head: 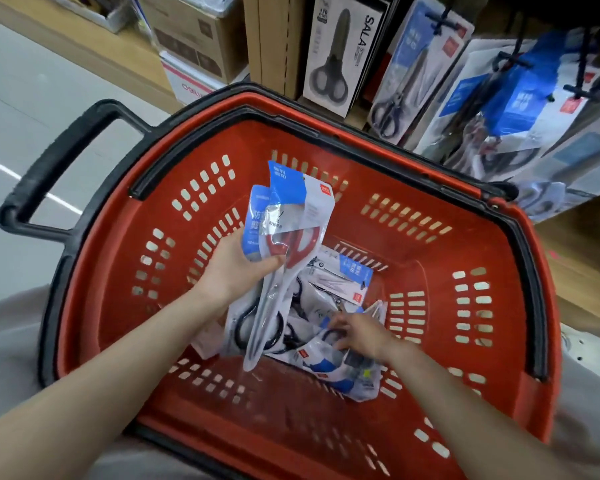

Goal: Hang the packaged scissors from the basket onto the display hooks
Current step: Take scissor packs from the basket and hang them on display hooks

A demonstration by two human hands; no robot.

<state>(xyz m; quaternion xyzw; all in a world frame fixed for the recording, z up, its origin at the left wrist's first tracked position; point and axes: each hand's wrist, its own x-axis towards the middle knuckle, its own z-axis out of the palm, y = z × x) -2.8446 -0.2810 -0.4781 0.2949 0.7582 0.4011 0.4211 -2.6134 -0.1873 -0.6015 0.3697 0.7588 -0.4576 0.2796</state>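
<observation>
Shop shelving fills the top of the frame, with grey floor at the upper left and the red basket [430, 258] filling the middle, in front of me. My left grip [236, 268] is curled round the red-handled pack [291, 223], thumb across its front, with a second blue-topped pack [255, 220] tucked behind it. The pack's long axis runs from its header card at frame centre down to the blade tips near the lower middle, so the hanging end already points away from me, toward the shelf. The display hooks [510, 60] sit in the upper right, above and to the right of that grip, beyond the basket's far rim, with hung packs [420, 64] crowding them. My left forearm comes in from the lower left, wrist bent up. My right grip [361, 336] is low in the basket on the loose pile of packs [347, 275], fingers down among them. It is blurred, so I cannot tell whether it has closed on one.
</observation>
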